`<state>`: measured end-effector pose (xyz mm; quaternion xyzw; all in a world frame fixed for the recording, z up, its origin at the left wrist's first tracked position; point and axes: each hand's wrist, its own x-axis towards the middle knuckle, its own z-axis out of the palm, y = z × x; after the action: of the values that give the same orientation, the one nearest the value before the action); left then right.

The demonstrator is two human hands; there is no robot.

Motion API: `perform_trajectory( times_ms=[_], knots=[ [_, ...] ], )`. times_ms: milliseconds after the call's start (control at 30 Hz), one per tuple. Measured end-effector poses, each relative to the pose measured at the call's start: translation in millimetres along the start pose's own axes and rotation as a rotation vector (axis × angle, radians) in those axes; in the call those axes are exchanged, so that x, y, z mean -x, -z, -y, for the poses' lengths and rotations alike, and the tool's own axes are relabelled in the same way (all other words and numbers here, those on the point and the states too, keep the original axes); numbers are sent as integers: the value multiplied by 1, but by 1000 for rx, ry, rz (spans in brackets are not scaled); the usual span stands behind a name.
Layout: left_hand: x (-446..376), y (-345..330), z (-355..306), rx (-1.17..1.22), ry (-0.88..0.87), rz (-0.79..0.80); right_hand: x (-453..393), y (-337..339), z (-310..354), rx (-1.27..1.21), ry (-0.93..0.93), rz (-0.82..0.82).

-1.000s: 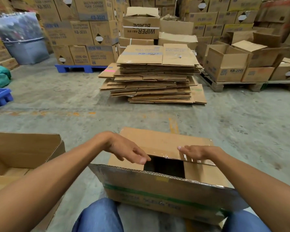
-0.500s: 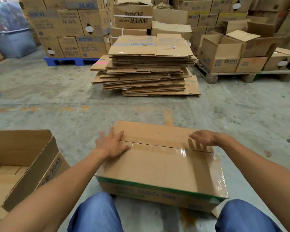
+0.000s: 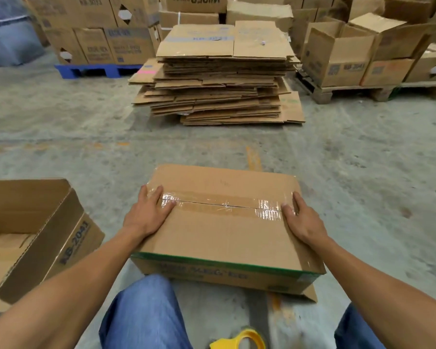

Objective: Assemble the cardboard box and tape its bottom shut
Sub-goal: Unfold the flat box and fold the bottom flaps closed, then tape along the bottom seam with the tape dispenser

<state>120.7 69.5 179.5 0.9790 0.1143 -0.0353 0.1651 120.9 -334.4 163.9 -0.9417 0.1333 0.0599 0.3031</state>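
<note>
A brown cardboard box with a green band along its near top edge sits on the concrete floor in front of my knees. Its two flaps are closed on top and meet at a seam with old clear tape over it. My left hand lies flat on the left end of the seam, fingers straight. My right hand presses flat on the right end, at the box's edge. A yellow tape dispenser lies on the floor between my legs at the bottom of the view.
An open box marked AB-2041 lies tilted at my left. A stack of flattened cartons stands ahead on the floor. Pallets with boxes line the back and right. A grey bin is at the far left.
The near flap came down and closed the opening. Both hands moved outward along the seam and now press flat at the box's two ends.
</note>
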Motion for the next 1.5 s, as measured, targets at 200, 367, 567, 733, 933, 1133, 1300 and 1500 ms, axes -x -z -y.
perform_trajectory(
  times_ms=[200, 367, 567, 733, 933, 1133, 1300, 1500],
  knots=[
    [-1, -9, -1, -114, -7, -46, -11, -38, -21, 28, -51, 95],
    [11, -37, -41, -193, -41, -77, -18, -58, -62, 54, -157, 145],
    [3, -80, -67, -115, -74, 8, -53, -27, -82, 125, -192, -13],
    [23, -153, -70, -66, -88, 83, -51, -17, -112, 196, -226, -18],
    [6, -154, -56, -101, -108, 63, -40, -40, -100, 251, -234, -99],
    [11, -142, -14, -110, -86, 33, -15, -62, -84, 216, -134, -98],
    [38, -135, 6, -95, -50, 23, 1, -63, -80, 259, -54, -38],
    [72, -136, 14, -70, -25, 25, 17, -61, -86, 326, -7, -7]
  ],
)
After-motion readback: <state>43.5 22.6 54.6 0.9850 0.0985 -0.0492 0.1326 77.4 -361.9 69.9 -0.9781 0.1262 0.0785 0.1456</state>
